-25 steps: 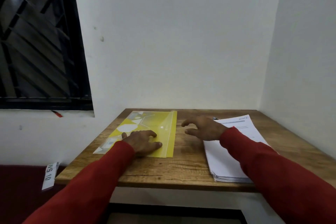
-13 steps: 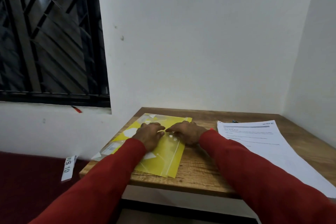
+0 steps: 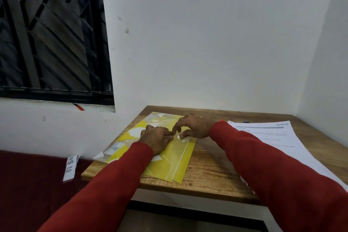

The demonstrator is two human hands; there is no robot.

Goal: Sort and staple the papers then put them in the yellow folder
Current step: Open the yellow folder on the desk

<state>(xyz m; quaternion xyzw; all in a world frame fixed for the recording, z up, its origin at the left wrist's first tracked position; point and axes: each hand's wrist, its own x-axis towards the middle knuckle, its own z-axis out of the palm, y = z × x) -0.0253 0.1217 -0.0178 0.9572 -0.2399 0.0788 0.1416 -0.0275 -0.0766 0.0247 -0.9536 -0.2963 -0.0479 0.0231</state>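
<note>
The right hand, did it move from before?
Yes. The right hand left the white paper stack and crossed left onto the flat yellow plastic folder, meeting the left hand.

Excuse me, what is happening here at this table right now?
A person in red sleeves works at a wooden table. Both hands are on the yellow folder, which lies flat near the table's left edge. The left hand rests on it, and the right hand has its fingertips at the small clasp on the flap. The stack of papers lies to the right, not yet in the folder.
</note>
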